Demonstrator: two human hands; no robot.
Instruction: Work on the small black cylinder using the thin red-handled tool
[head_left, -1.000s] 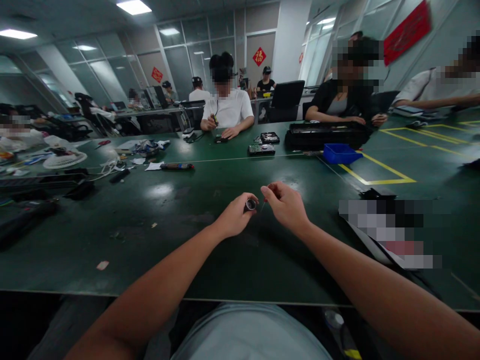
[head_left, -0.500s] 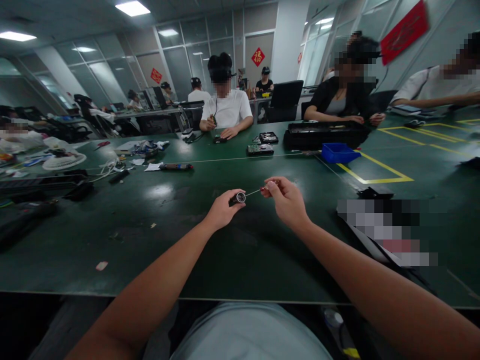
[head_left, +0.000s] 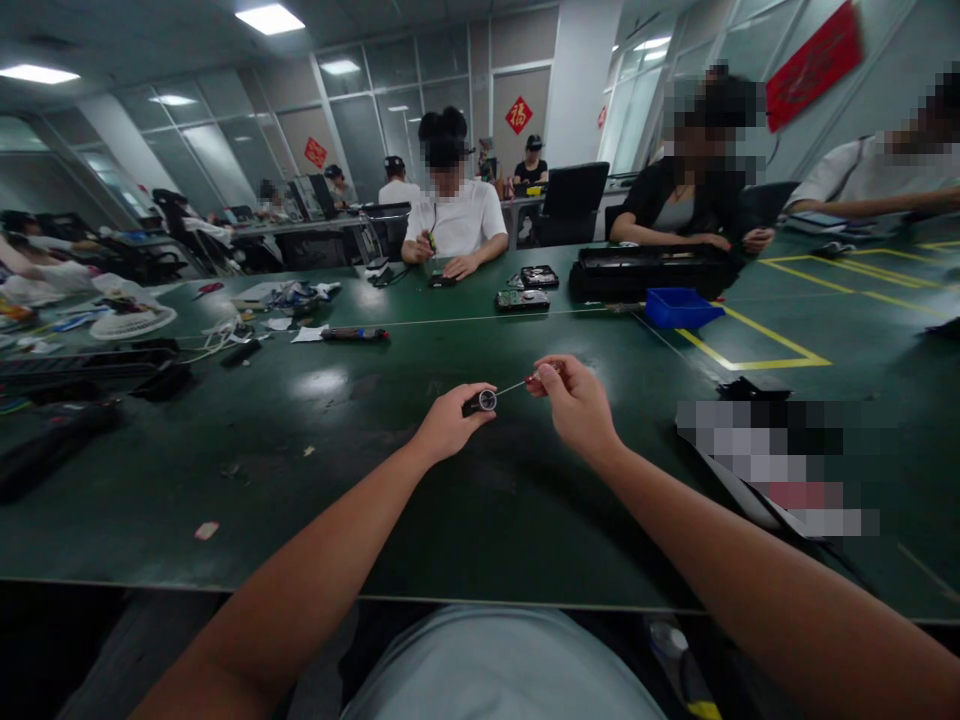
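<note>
Left to right. Small pale scrap (head_left: 207,530) flat on the desk (head_left: 300,540). Left hand (head_left: 442,430): grip clamped on a short black cylinder (head_left: 486,401), round silver-rimmed end facing the camera, held up over the desk. Thin-shafted tool (head_left: 511,388) comes in from the right, tip at the cylinder's rim; can't tell if it's seated or just touching. Right hand (head_left: 585,405): fingers together on its red handle. Blue tray (head_left: 682,308) beyond, farther right.

Risks, my read: neither part is braced on the desk, so any wobble could skate the tip off the rim, scratch it or jab the left fingers. Smooth round body could spin in the left grip under torque. Pushing off-axis could bend the thin shaft.
</note>
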